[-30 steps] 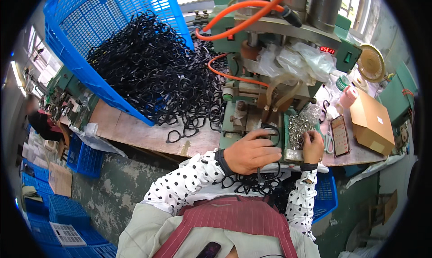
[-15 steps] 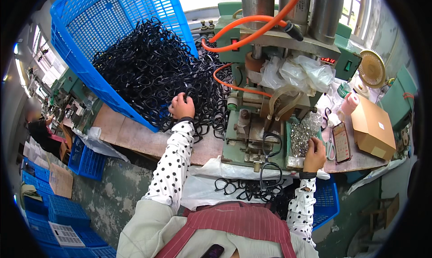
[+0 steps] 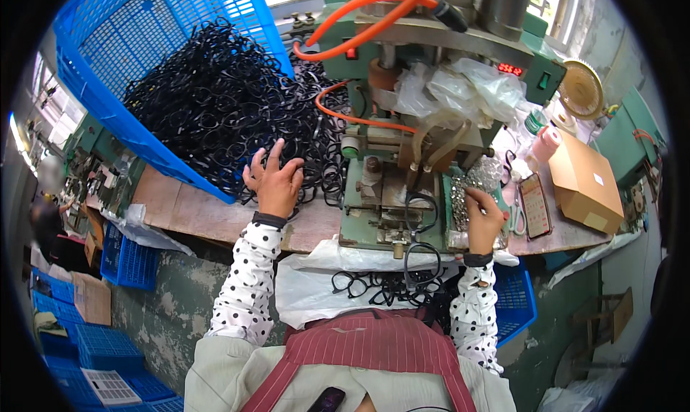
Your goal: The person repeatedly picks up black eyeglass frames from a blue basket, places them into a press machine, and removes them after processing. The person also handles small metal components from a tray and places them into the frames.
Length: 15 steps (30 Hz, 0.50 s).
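Observation:
My left hand (image 3: 275,183) is spread with its fingers apart over the near edge of a heap of black eyeglass frames (image 3: 215,103); nothing shows in its grip. The heap spills from a tipped blue plastic crate (image 3: 162,164) onto the bench. At the right, my right hand (image 3: 485,221) has thumb and fingertips pinched together over a green tray of small shiny metal parts (image 3: 460,196); what the pinch holds is too small to tell. Between the hands, one black eyeglass frame (image 3: 421,257) sits at the front of a green press (image 3: 381,229), one lens ring hanging over its edge.
Orange hoses (image 3: 374,31) arc across the press. Several black frames (image 3: 381,286) lie on a white sheet below it. Right of the tray are a phone (image 3: 534,207), white-handled scissors (image 3: 516,220), a cardboard box (image 3: 586,186) and a small fan (image 3: 581,89). Far left, another person (image 3: 50,221) sits.
My left hand has gone from curled on the heap to spread fingers, nearer the bench edge. My right hand has shifted from the tray's right side onto its parts. The whole view has shifted slightly.

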Tool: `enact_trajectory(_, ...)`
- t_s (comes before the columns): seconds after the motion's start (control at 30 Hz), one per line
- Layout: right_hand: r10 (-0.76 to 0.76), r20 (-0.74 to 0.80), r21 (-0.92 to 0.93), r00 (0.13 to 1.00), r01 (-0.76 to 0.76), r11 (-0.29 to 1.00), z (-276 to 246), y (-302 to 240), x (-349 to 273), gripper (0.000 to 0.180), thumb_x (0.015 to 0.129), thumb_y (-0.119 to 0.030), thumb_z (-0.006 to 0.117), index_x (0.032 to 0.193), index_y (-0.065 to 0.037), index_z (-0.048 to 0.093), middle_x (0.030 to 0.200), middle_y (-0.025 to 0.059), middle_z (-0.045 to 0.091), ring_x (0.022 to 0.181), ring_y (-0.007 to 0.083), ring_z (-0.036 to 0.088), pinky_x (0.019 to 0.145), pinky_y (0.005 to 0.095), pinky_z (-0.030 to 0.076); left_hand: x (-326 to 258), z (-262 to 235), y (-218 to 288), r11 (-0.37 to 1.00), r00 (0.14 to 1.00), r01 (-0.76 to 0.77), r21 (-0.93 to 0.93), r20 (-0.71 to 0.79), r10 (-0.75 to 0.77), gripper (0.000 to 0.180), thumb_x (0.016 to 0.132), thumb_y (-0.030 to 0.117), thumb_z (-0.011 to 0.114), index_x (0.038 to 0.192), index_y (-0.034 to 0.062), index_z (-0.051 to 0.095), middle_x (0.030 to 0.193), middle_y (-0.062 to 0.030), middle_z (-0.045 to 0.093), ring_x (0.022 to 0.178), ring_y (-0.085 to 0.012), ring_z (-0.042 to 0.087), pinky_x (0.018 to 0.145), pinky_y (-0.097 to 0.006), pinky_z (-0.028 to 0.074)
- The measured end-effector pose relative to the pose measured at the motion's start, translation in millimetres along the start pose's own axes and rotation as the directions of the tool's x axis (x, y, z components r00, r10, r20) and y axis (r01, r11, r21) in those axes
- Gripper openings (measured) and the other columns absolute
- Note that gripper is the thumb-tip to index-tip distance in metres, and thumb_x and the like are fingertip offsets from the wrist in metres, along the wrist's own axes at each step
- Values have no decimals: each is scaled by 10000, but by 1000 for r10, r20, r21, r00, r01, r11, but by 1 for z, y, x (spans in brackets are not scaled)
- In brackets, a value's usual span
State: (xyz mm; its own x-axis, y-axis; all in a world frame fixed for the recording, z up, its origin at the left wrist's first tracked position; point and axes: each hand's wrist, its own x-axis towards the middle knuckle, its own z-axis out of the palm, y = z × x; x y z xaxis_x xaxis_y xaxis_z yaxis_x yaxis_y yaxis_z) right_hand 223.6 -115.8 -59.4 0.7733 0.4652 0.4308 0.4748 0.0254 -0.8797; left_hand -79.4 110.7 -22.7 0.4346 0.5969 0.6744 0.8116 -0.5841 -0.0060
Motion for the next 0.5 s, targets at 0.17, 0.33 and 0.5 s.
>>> enact_trajectory(0.17,-170,112,141,979,153,978,16,-67,-7,163,820,10,664,973,7,720,896,29,678,758,77,568,685,208,439,-5,-41,70,702,896,-434,-565,-353,271,347,743,25,632,1082,90,669,941,-10,677,775,-207,603,804,-373,423)
enact_trajectory(0.33,120,221,314,968,-187,931,31,-95,-19,273,754,-30,735,1020,-4,686,893,66,695,637,57,505,571,188,389,-7,-62,138,407,778,-618,-672,-452,436,423,702,69,686,1123,82,654,1039,-31,669,846,-198,623,877,-413,462)
enact_trajectory(0.5,148,271,318,951,-233,919,40,-104,-12,397,759,8,723,1107,32,534,892,108,674,797,103,628,618,202,457,-9,-49,141,251,746,-601,-759,-420,517,467,780,95,689,1230,40,580,971,-86,642,801,-289,590,800,-422,495)
